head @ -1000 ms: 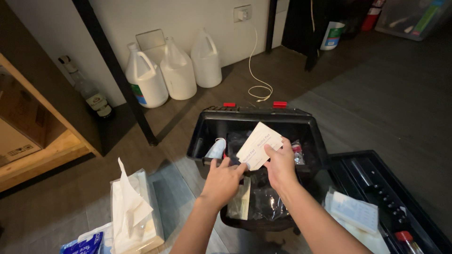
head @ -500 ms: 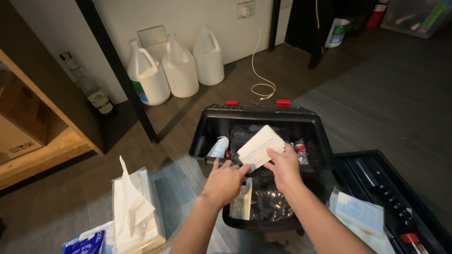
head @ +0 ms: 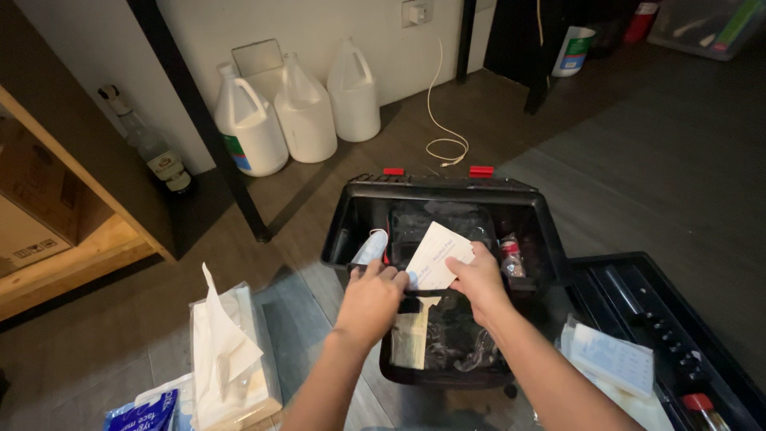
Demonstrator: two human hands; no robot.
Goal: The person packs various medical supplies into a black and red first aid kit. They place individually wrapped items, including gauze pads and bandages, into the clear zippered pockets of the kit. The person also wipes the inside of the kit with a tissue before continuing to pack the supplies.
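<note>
Light, thin, bendable white paper packet [head: 435, 257] pinched by right hand [head: 479, 279]; left hand [head: 373, 291] curled closed at its lower corner, over black toolbox [head: 351, 219]; best held by edges.

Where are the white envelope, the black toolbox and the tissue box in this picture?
white envelope [head: 437, 254], head view, on the middle of its flat face.
black toolbox [head: 447, 190], head view, on its far rim between the red latches.
tissue box [head: 254, 351], head view, on its top beside the pulled-up tissue.
</note>
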